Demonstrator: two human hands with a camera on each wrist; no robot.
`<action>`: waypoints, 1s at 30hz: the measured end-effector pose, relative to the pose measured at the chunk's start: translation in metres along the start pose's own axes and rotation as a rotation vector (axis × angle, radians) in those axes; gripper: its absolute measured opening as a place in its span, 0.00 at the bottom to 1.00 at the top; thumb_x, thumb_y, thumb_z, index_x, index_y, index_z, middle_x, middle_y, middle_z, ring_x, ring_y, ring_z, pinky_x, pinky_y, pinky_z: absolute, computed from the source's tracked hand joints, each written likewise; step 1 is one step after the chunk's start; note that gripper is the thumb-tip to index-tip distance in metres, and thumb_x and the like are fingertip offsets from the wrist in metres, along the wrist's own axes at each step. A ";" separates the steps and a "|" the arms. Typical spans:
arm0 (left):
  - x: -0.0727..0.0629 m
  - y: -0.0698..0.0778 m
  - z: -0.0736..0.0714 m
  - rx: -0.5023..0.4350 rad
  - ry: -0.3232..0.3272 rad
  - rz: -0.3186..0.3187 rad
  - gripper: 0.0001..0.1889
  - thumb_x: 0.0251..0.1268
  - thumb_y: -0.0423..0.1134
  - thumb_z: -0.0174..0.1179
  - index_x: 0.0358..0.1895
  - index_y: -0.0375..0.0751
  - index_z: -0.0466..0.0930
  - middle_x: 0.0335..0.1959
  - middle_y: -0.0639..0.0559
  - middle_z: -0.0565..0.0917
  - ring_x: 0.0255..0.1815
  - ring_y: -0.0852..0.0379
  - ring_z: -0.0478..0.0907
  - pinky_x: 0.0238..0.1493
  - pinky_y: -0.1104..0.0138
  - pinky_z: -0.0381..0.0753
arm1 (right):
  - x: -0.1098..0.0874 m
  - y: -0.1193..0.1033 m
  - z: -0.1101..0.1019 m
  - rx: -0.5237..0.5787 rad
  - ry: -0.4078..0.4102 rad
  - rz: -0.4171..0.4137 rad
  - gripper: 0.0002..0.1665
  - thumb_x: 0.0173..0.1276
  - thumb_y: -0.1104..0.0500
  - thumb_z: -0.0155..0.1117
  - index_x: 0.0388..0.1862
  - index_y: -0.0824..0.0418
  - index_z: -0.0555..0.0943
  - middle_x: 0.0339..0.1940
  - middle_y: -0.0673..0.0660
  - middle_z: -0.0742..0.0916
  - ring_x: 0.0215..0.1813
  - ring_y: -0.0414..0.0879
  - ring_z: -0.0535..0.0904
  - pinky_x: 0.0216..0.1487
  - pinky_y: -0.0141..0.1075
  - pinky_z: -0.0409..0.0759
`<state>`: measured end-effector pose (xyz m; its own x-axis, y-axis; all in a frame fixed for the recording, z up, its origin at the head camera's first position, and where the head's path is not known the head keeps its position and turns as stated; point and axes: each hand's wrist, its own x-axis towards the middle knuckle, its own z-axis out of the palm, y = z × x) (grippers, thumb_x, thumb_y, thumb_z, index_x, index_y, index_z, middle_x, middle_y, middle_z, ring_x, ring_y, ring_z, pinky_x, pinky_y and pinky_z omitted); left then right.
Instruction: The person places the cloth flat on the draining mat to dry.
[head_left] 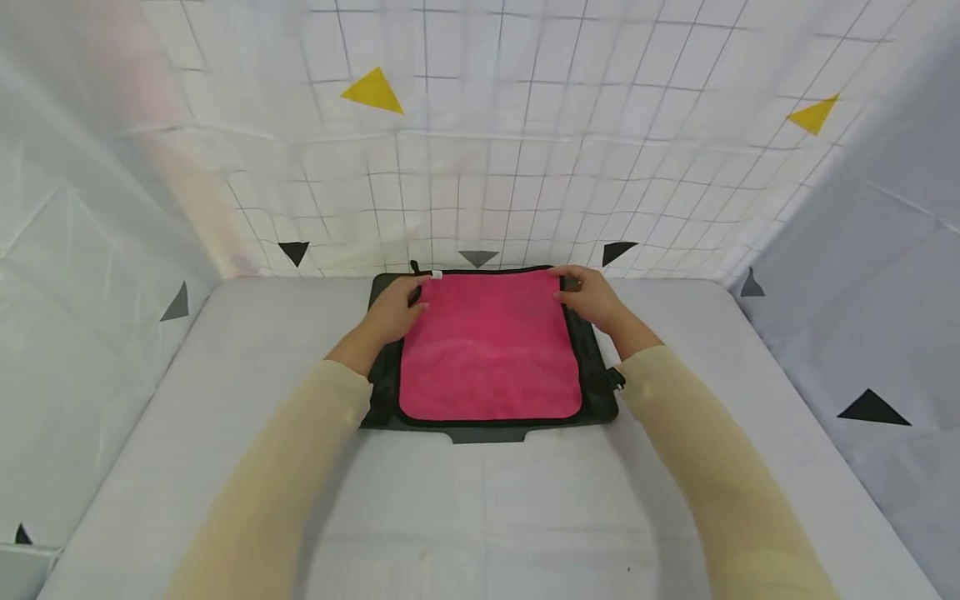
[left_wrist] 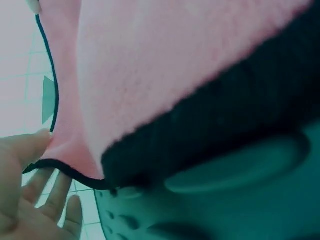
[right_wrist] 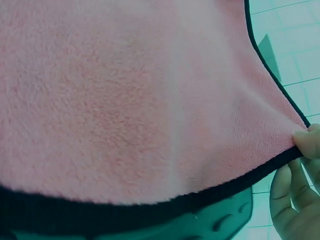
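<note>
A pink cloth [head_left: 491, 346] with black edging lies over a flat black board [head_left: 487, 435], nearest edge flat and far edge held by both hands. My left hand [head_left: 393, 312] pinches the far left corner, where a small white tag [head_left: 437, 274] shows. The far right corner is between the thumb and fingers of my right hand [head_left: 592, 300]. From the left wrist view, the pink cloth [left_wrist: 165, 60] looks fluffy, its corner lifted above the board [left_wrist: 240, 200]. In the right wrist view the cloth [right_wrist: 115, 110] stretches toward the pinching thumb.
A white-covered table [head_left: 480, 508] surrounds the board. White gridded sheeting [head_left: 510, 167] rises behind it, with yellow and black triangles stuck on. Plain white side walls [head_left: 90, 333] stand left and right. A small black clip-like piece [head_left: 615, 379] sits by the right sleeve.
</note>
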<state>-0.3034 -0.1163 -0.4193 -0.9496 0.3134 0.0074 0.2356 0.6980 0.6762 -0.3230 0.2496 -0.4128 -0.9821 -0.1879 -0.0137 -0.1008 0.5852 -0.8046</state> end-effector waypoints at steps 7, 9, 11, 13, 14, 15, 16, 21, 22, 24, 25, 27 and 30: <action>-0.003 -0.010 0.004 0.041 -0.070 -0.069 0.25 0.77 0.39 0.54 0.73 0.38 0.67 0.72 0.38 0.69 0.74 0.43 0.62 0.72 0.52 0.63 | 0.001 0.007 0.006 -0.109 -0.038 0.024 0.28 0.72 0.65 0.60 0.71 0.60 0.74 0.61 0.65 0.80 0.39 0.49 0.76 0.37 0.37 0.75; -0.003 -0.013 0.005 0.041 -0.071 -0.083 0.24 0.77 0.39 0.54 0.72 0.38 0.68 0.70 0.37 0.70 0.71 0.42 0.66 0.69 0.51 0.67 | -0.001 0.009 0.005 -0.105 -0.041 0.024 0.27 0.72 0.65 0.60 0.70 0.61 0.74 0.59 0.65 0.80 0.35 0.49 0.75 0.35 0.37 0.74; -0.004 -0.016 0.005 0.034 -0.055 -0.087 0.24 0.76 0.38 0.54 0.71 0.38 0.69 0.69 0.37 0.72 0.67 0.42 0.70 0.67 0.51 0.69 | -0.002 0.011 0.004 -0.104 -0.051 0.028 0.26 0.72 0.65 0.60 0.69 0.61 0.75 0.58 0.65 0.80 0.32 0.49 0.75 0.35 0.37 0.75; -0.005 -0.018 0.005 0.021 -0.037 -0.087 0.23 0.76 0.37 0.55 0.71 0.38 0.70 0.67 0.37 0.73 0.63 0.43 0.72 0.65 0.52 0.71 | -0.003 0.014 0.003 -0.096 -0.072 0.038 0.25 0.72 0.65 0.61 0.68 0.61 0.76 0.61 0.65 0.78 0.32 0.50 0.76 0.37 0.38 0.77; -0.005 -0.020 0.004 0.012 -0.029 -0.087 0.23 0.76 0.37 0.56 0.71 0.38 0.70 0.66 0.36 0.74 0.61 0.43 0.73 0.63 0.52 0.72 | -0.003 0.016 0.002 -0.094 -0.088 0.044 0.25 0.72 0.65 0.61 0.68 0.61 0.76 0.63 0.65 0.77 0.33 0.51 0.78 0.39 0.38 0.79; -0.006 -0.021 0.004 0.004 -0.022 -0.085 0.23 0.75 0.36 0.56 0.70 0.38 0.70 0.65 0.36 0.75 0.60 0.43 0.74 0.62 0.52 0.73 | -0.003 0.017 0.002 -0.095 -0.101 0.050 0.25 0.72 0.65 0.62 0.67 0.61 0.76 0.66 0.65 0.75 0.36 0.51 0.79 0.41 0.39 0.80; -0.007 -0.021 0.004 -0.007 -0.015 -0.082 0.23 0.75 0.36 0.56 0.70 0.38 0.71 0.64 0.36 0.75 0.59 0.43 0.75 0.61 0.52 0.74 | -0.003 0.019 0.001 -0.094 -0.112 0.059 0.25 0.72 0.65 0.61 0.68 0.61 0.76 0.67 0.66 0.75 0.39 0.52 0.80 0.44 0.40 0.81; -0.010 -0.022 0.002 -0.053 0.007 -0.090 0.24 0.74 0.33 0.57 0.71 0.38 0.70 0.66 0.34 0.74 0.57 0.43 0.77 0.58 0.53 0.77 | -0.004 0.020 -0.004 -0.078 -0.099 0.071 0.25 0.73 0.67 0.60 0.68 0.62 0.76 0.69 0.66 0.73 0.46 0.56 0.81 0.50 0.47 0.82; -0.011 -0.022 0.002 -0.062 0.010 -0.093 0.24 0.74 0.33 0.56 0.71 0.38 0.70 0.67 0.34 0.73 0.57 0.43 0.76 0.58 0.53 0.77 | -0.004 0.019 -0.004 -0.074 -0.089 0.071 0.25 0.73 0.67 0.60 0.68 0.62 0.76 0.70 0.66 0.73 0.46 0.57 0.80 0.50 0.47 0.82; -0.011 -0.021 0.002 -0.065 0.021 -0.100 0.24 0.74 0.33 0.56 0.71 0.39 0.70 0.68 0.35 0.72 0.55 0.44 0.76 0.57 0.53 0.76 | -0.004 0.018 -0.005 -0.065 -0.072 0.071 0.25 0.73 0.67 0.59 0.68 0.62 0.76 0.70 0.65 0.73 0.46 0.56 0.80 0.50 0.46 0.82; -0.011 -0.021 0.002 -0.067 0.028 -0.105 0.24 0.74 0.34 0.56 0.72 0.40 0.69 0.68 0.36 0.72 0.54 0.44 0.76 0.55 0.54 0.77 | -0.003 0.017 -0.006 -0.063 -0.064 0.071 0.25 0.73 0.67 0.59 0.68 0.62 0.75 0.70 0.65 0.73 0.45 0.55 0.80 0.50 0.45 0.82; -0.012 -0.021 0.001 -0.062 0.046 -0.104 0.25 0.74 0.34 0.57 0.72 0.41 0.69 0.68 0.38 0.72 0.53 0.45 0.75 0.53 0.54 0.77 | -0.002 0.017 -0.006 -0.063 -0.050 0.072 0.26 0.73 0.67 0.59 0.69 0.62 0.75 0.70 0.64 0.74 0.44 0.55 0.80 0.48 0.43 0.82; -0.013 -0.021 0.000 -0.050 0.074 -0.103 0.25 0.74 0.35 0.57 0.72 0.42 0.69 0.67 0.39 0.71 0.52 0.45 0.75 0.51 0.55 0.77 | -0.001 0.017 -0.005 -0.067 -0.032 0.069 0.26 0.73 0.67 0.59 0.69 0.61 0.75 0.68 0.64 0.75 0.42 0.54 0.81 0.45 0.41 0.82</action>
<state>-0.2962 -0.1348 -0.4339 -0.9814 0.1919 -0.0105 0.1274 0.6907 0.7118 -0.3246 0.2639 -0.4230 -0.9816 -0.1700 -0.0871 -0.0450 0.6490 -0.7595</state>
